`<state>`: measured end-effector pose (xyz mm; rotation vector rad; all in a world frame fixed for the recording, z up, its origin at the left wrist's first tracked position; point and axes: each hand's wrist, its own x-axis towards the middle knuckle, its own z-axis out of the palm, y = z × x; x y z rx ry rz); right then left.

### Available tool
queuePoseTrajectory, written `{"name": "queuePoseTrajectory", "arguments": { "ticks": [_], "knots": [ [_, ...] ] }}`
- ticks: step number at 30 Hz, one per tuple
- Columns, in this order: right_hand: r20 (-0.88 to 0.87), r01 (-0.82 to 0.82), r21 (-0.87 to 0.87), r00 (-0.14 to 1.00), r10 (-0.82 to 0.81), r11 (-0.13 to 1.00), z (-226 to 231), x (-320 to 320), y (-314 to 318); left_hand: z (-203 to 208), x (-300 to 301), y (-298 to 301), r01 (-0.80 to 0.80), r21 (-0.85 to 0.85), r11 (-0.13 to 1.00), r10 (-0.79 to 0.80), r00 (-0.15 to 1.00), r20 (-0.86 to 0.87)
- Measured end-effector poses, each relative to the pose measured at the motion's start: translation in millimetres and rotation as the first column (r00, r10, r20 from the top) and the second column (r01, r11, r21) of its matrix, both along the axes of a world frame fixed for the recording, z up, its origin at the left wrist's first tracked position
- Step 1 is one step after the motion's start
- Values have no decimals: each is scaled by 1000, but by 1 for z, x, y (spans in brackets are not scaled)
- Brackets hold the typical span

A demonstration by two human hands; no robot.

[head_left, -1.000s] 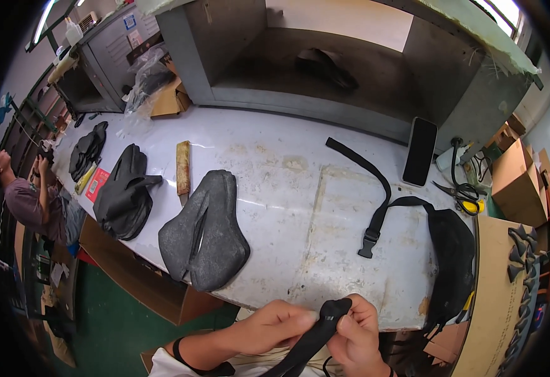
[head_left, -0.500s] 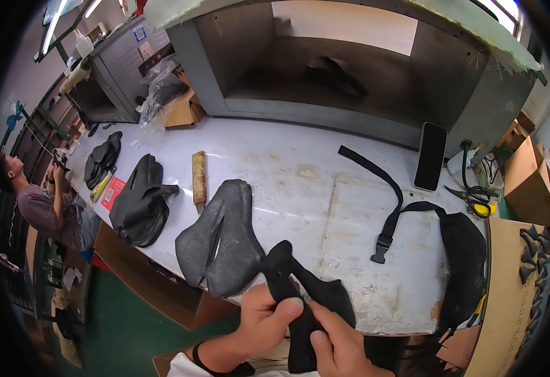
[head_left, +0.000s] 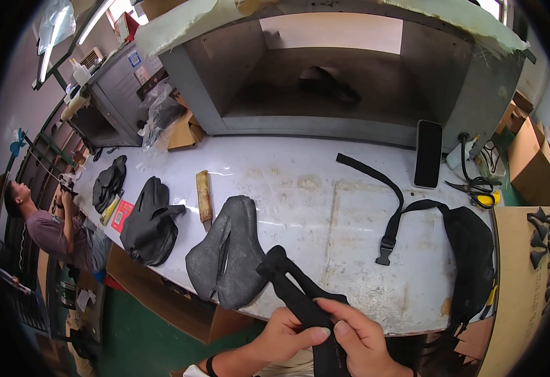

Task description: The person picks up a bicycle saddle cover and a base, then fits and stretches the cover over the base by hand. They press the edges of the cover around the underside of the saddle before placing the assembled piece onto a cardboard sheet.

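Observation:
A black piece of soft material with a long slot and a rounded nose, like a bicycle saddle cover [head_left: 291, 290], is held over the table's front edge. Along its left edge my left hand [head_left: 284, 339] pinches it with thumb and fingers. My right hand [head_left: 363, 339] grips the same piece from the right, its thumb close to the left thumb. The cover's lower end hangs between my hands, partly hidden. Just beyond lies a grey saddle-shaped pad [head_left: 242, 251] with a central slit, and past its far end rests a worn wooden-handled tool [head_left: 204, 193].
Stacked black covers [head_left: 152, 226] lie on the white table [head_left: 287, 195] at left. At right are a belt bag [head_left: 470, 257], phone [head_left: 428, 154] and scissors [head_left: 476, 187]. A grey metal box [head_left: 344, 125] stands behind. A person [head_left: 61, 229] is at far left.
Both hands have moved slightly right with the black cover, whose far part now looks narrower. The thumbs are closer together. The whole view has shifted a little.

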<state>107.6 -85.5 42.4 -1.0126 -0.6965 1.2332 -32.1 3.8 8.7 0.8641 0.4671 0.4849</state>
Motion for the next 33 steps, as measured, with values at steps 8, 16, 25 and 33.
{"name": "queuePoseTrajectory", "arguments": {
  "ticks": [8,16,25,33],
  "knots": [
    [119,15,16,993,-17,1000,0,-5,-9,7,9,29,-264,440,858,337,936,-96],
    [661,80,205,723,-198,975,12,12,-2,3,9,-14,-28,-233,972,16,998,-54],
    [773,112,56,624,-114,992,4,4,-6,4,10,0,-144,425,894,218,967,-130],
    [734,65,99,669,-117,993,7,-11,-7,-1,8,9,-317,186,930,338,937,-91]
  ]
}}
